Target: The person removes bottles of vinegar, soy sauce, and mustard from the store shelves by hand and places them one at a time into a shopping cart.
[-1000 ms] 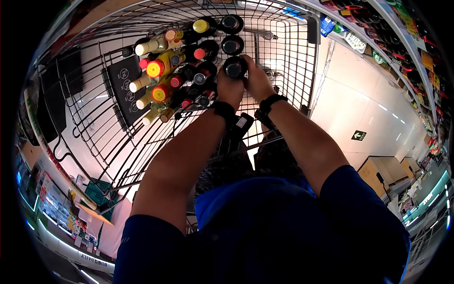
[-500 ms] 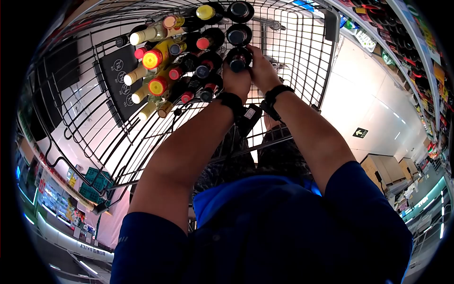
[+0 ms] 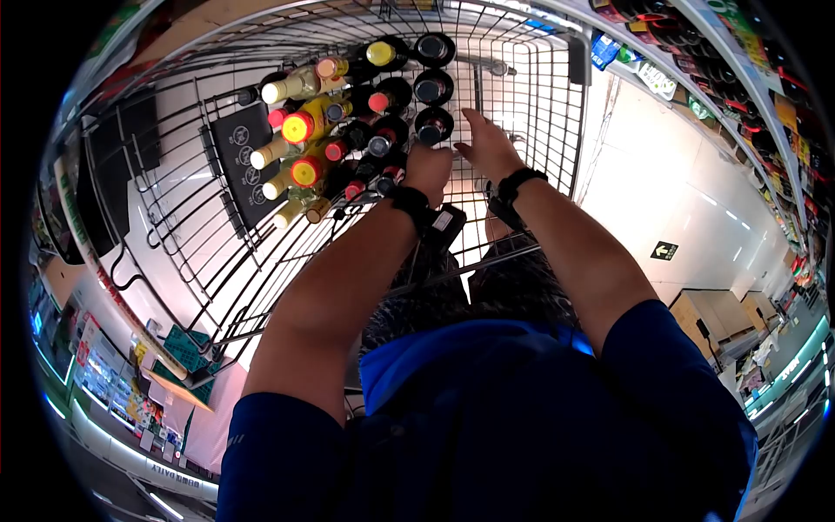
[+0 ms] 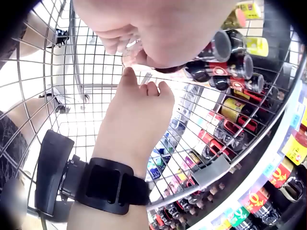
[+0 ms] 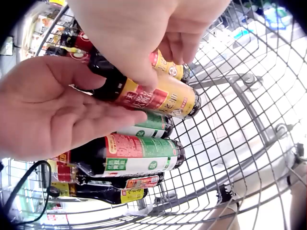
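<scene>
In the cart stands a dark bottle (image 3: 433, 127) with a yellow and red label (image 5: 163, 98), nearest the hands in its row. My left hand (image 3: 430, 171) is at its neck; in the right wrist view the left hand (image 5: 60, 112) has its thumb against the neck, fingers extended below. My right hand (image 3: 491, 150) is right of the bottle, thumb and fingers spread, with a gap in the head view. The left wrist view shows the right hand (image 4: 136, 108) holding nothing and the left hand (image 4: 163, 28) close up, its grip partly hidden.
Several other bottles (image 3: 300, 126) fill the left part of the wire cart (image 3: 557, 122), some with yellow, red or pale caps. Store shelves (image 3: 739, 113) with goods run along the right. A green crate (image 3: 184, 348) is at lower left.
My right hand has come off the bottle and moved right, its fingers now spread. My left hand has stayed at the neck.
</scene>
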The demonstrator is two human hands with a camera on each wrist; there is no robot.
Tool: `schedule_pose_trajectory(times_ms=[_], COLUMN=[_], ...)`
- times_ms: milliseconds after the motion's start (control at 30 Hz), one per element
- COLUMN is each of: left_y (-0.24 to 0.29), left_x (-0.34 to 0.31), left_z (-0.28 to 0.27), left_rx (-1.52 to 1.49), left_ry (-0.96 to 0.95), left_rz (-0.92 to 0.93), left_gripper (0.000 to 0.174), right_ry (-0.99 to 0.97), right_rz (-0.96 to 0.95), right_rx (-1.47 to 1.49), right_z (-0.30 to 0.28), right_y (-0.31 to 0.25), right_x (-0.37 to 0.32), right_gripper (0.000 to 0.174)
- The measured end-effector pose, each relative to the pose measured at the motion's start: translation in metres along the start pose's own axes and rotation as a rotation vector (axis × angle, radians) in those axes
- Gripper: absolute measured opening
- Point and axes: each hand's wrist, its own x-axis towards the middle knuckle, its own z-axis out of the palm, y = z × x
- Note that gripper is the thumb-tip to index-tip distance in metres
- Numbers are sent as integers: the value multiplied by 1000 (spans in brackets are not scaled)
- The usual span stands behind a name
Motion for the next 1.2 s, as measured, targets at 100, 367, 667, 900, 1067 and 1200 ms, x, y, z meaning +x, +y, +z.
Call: schedule_pose_trajectory(times_ms=[100, 367, 667, 900, 1067, 1200], left_y=[0, 83, 120, 154, 156, 131], left_x=[-16, -141, -223, -262, -292, -319], left_z=[-10, -62, -105, -102, -71, -35], left_rx=[-95, -127, -108, 124, 127, 164], left_ry=[-33, -409, -467, -474, -493, -498], left_rz=[19, -7, 173, 302, 415, 506], left_gripper=[11, 29, 34, 36, 27, 25], right_ry=[132, 214, 300, 529, 519, 624], right_rz=[-79, -173, -289, -372, -405, -522], right_rx=[24, 467, 442, 478, 670, 673], right_z=[-1, -63, -114, -124, -165, -186], right_y=[4, -55, -127, -136, -125, -101], right_x=[-15, -90, -194, -253, -300, -344], right_gripper=[55, 23, 20, 17, 14, 14])
